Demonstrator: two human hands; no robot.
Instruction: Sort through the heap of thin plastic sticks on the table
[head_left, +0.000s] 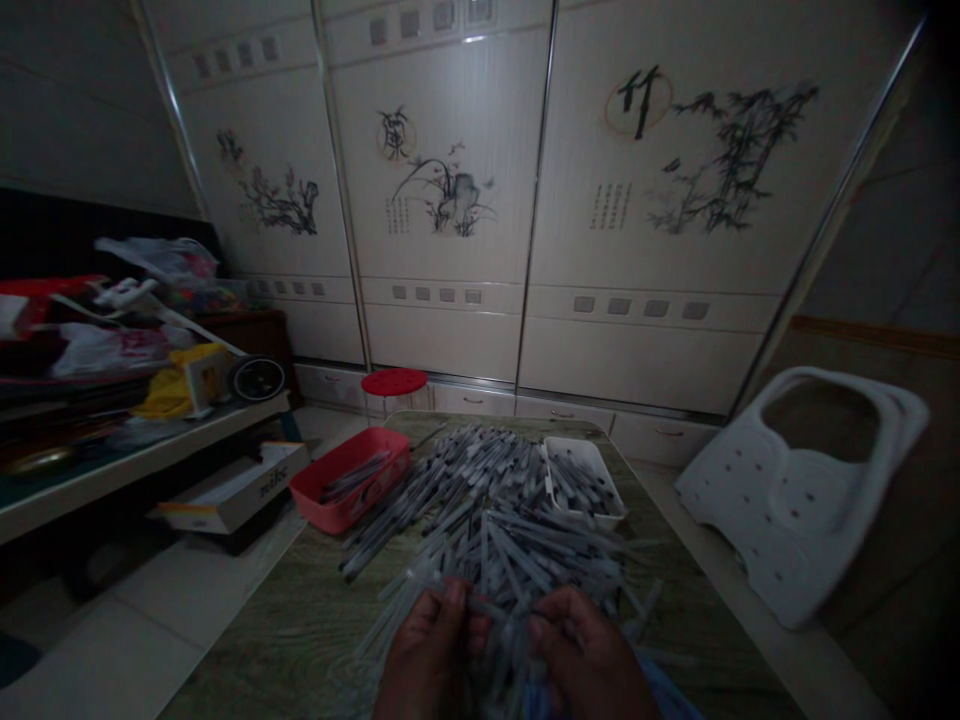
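My left hand (437, 640) is closed, its thumb and fingers pinching a slim translucent pen (487, 606) that spans the gap between my hands. Opposite it, my right hand (574, 640) is closed around the pen's other end, where a dark bit shows at the fingertips. Dim light and blur hide the finer detail there. Beneath and beyond both hands spreads a large heap of similar pens (480, 470), many with dark ends. Loose clear pieces lie close around my hands.
A red plastic basket (322, 510) with a few pens stands at the table's left. On the right sits a white tray (616, 505) full of pens. The wooden table (255, 640) has a red stool (394, 382) behind it and a white plastic folding stool (795, 500) to its right.
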